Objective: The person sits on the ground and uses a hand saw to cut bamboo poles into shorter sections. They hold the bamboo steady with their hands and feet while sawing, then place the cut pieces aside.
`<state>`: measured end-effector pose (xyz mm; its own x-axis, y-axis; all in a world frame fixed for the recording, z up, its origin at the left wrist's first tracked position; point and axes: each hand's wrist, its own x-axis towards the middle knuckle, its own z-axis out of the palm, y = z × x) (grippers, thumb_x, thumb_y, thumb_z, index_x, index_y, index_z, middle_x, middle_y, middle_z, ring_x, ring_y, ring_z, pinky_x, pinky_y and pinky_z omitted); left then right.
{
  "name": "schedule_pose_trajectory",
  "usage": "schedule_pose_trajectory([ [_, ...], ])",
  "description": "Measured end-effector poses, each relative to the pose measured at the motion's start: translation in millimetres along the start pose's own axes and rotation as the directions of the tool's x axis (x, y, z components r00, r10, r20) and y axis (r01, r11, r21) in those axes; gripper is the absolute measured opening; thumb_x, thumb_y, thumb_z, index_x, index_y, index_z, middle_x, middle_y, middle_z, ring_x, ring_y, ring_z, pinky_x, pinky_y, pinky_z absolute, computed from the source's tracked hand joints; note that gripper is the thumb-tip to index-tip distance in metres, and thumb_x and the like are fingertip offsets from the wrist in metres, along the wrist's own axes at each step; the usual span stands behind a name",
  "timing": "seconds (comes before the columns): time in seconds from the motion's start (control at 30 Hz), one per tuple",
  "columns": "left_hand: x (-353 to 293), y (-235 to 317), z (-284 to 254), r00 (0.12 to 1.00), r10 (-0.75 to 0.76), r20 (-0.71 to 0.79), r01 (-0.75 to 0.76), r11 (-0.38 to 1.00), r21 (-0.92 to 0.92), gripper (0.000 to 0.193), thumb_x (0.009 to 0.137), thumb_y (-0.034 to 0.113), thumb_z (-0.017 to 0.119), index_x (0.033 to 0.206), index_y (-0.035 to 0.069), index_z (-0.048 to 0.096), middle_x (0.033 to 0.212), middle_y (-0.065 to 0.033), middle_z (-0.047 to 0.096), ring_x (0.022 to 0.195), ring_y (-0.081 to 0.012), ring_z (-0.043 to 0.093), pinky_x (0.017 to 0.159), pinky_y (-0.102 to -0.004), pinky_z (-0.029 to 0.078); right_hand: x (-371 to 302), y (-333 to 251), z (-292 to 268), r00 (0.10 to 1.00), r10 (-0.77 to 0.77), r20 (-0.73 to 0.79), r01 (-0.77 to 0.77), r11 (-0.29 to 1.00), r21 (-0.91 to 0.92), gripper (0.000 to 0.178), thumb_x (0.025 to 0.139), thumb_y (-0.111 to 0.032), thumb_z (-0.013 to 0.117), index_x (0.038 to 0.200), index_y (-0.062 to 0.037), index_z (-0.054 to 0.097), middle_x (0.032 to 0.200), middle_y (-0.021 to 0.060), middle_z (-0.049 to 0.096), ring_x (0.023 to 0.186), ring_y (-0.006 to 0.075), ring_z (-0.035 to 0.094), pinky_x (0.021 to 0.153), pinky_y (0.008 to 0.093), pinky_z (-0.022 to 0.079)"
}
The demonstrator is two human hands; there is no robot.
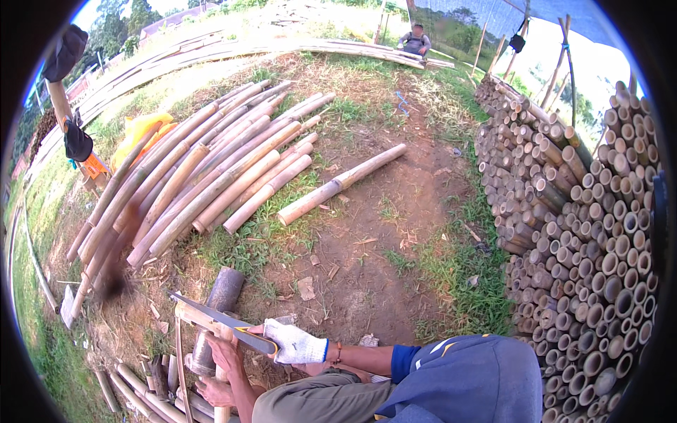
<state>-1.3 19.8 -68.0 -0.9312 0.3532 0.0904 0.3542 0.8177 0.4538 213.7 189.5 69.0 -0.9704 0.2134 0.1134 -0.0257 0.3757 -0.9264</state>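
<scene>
In the lower middle, my right hand (300, 343), in a white knit glove, is closed round the black-and-yellow handle of a handsaw (224, 319). The saw's dark blade slants up to the left across a pale bamboo piece (190, 311). Bare-skinned, my left hand (229, 358) is wrapped round bamboo just below the blade. Under them lies a thick dark bamboo log (227, 287), partly covered. Another bare hand or foot (214, 392) rests just below my left hand; I cannot tell which. The cut, if any, is too small to make out.
Long bamboo poles (233, 166) lie in a pile ahead on the left, and a single pole (342, 185) lies apart. Short cut lengths form a tall stack (578, 233) on the right. More pieces (137, 391) lie at lower left. A person (416, 44) sits far off.
</scene>
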Motion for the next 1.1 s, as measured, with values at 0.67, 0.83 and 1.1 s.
schedule_pose_trajectory([
  [0.67,1.6,29.9,-12.9,0.997,-0.043,0.059,0.043,0.999,0.007,0.124,0.081,0.047,0.092,0.176,0.013,0.02,0.148,-0.035,0.052,0.132,-0.0562,0.055,0.111,-0.0607,0.049,0.4,-2.3,6.6,0.997,-0.056,-0.056,0.059,0.997,0.05,0.082,0.091,-0.011,0.075,0.168,-0.0136,0.046,0.139,0.0194,0.061,0.128,0.0351,0.064,0.11,0.0419,0.05],
  [0.83,10.3,24.1,5.2,0.98,0.128,-0.151,-0.125,0.992,0.028,0.124,0.078,0.042,0.095,0.175,0.01,0.025,0.166,-0.0356,0.034,0.147,-0.0608,0.039,0.12,-0.0649,0.043,9.4,-9.3,-2.2,0.996,-0.074,-0.058,0.078,0.995,0.064,0.083,0.089,-0.01,0.076,0.167,-0.0141,0.047,0.139,0.0184,0.062,0.129,0.0349,0.064,0.111,0.0415,0.05],
  [1.1,20.7,28.9,9.5,0.974,0.229,-0.003,-0.224,0.957,0.185,0.102,0.074,0.036,0.098,0.16,0.012,0.051,0.173,-0.016,0.04,0.167,-0.0434,0.025,0.134,-0.0671,0.02,15.3,-7.6,-14.3,0.999,0.037,-0.008,-0.037,0.998,0.043,0.089,0.086,-0.01,0.08,0.169,-0.0142,0.047,0.154,0.0163,0.059,0.138,0.0332,0.063,0.116,0.0414,0.05],
])
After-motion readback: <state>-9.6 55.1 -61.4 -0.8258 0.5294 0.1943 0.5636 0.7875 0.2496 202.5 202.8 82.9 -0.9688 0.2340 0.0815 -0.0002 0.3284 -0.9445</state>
